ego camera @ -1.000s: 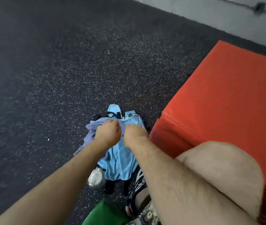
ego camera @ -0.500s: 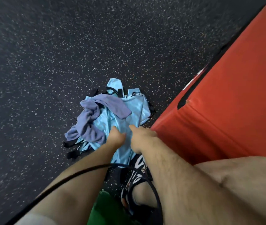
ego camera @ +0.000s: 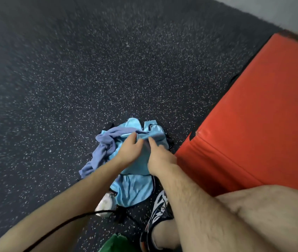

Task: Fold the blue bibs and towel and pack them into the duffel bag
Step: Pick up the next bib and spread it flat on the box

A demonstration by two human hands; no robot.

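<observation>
No text, label, brand or number can be read. The white marks on the shoe (ego camera: 160, 210) are a blurred pattern, not legible as letters.

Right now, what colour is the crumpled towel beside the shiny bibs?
Muted lavender-purple crumpled towel; head view shows it best.

The dark speckled floor (ego camera: 71, 88) carries crumpled blue bibs (ego camera: 135, 190) with a towel (ego camera: 102, 151) across them, touching; beside them stands a red padded block (ego camera: 262, 124).
</observation>
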